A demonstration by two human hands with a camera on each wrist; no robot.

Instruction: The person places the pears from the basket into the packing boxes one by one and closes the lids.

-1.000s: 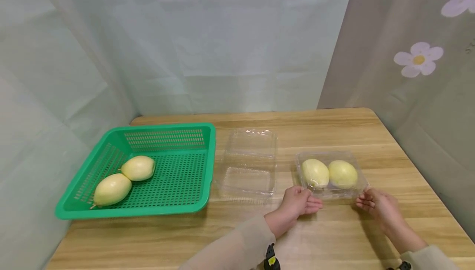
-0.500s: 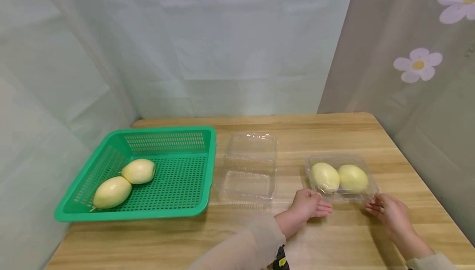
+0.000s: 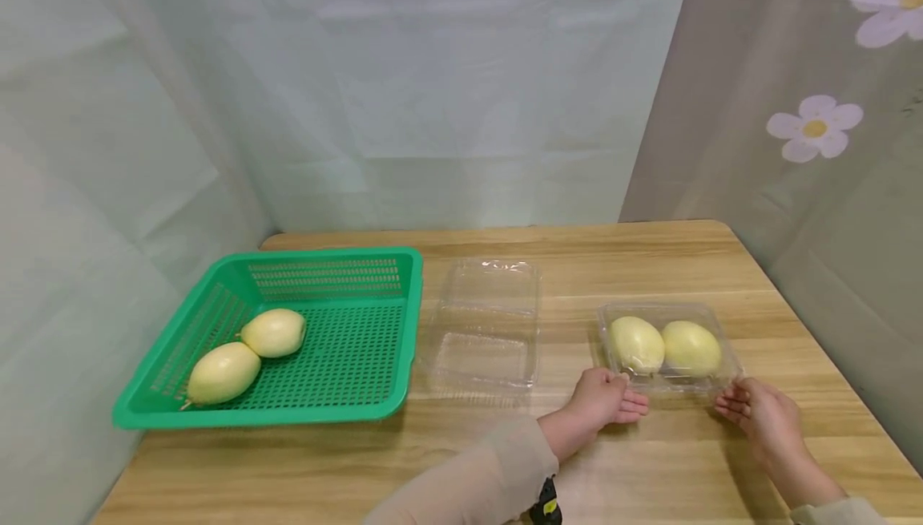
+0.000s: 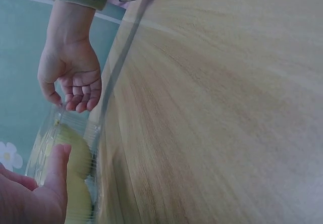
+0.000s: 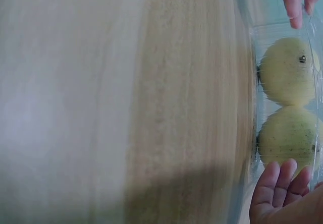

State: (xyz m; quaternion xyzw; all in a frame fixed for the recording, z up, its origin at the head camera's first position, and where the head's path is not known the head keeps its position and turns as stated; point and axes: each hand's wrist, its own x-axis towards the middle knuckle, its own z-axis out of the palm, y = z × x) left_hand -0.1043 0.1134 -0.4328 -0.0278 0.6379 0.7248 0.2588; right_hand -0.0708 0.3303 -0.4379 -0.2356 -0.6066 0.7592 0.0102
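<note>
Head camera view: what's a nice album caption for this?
Left hand and right hand at a clear box of two yellow fruits, a green basket holding two more.

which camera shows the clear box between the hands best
The head view: it shows nearly the whole clear box, both fruits inside. In the left wrist view, the left hand covers part of it; the right wrist view cuts it off at the right edge.

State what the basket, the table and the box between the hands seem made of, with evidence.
Basket: probably moulded plastic, satin green, with regular slots.
Box: apparently thin, glossy clear plastic; fruit shows through and edges glint.
Table: smooth wood or printed laminate; the visible grain fits both.
</note>
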